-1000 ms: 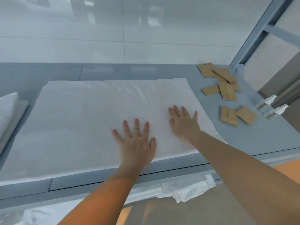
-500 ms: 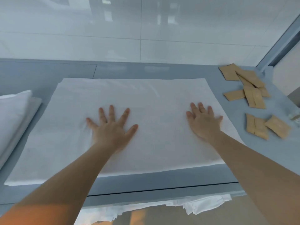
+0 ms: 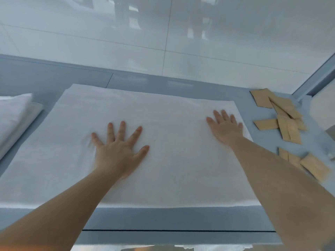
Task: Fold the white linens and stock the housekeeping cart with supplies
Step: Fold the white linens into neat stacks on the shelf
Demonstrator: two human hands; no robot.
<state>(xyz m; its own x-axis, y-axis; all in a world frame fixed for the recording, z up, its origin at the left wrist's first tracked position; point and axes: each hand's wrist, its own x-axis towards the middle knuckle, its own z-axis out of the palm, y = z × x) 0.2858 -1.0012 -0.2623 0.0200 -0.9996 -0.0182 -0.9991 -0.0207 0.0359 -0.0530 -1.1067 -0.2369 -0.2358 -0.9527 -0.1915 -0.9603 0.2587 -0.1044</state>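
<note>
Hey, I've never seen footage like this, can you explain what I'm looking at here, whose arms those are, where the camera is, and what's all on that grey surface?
The camera sits on a person's head, looking forward and down, so the bare arms are the wearer's own. The left hand and right hand both press flat, fingers spread, on a white linen laid out on a grey-blue table. Neither hand holds anything. At the left edge lies another folded white linen. To the right, tan paper packets are scattered on the table.
</note>
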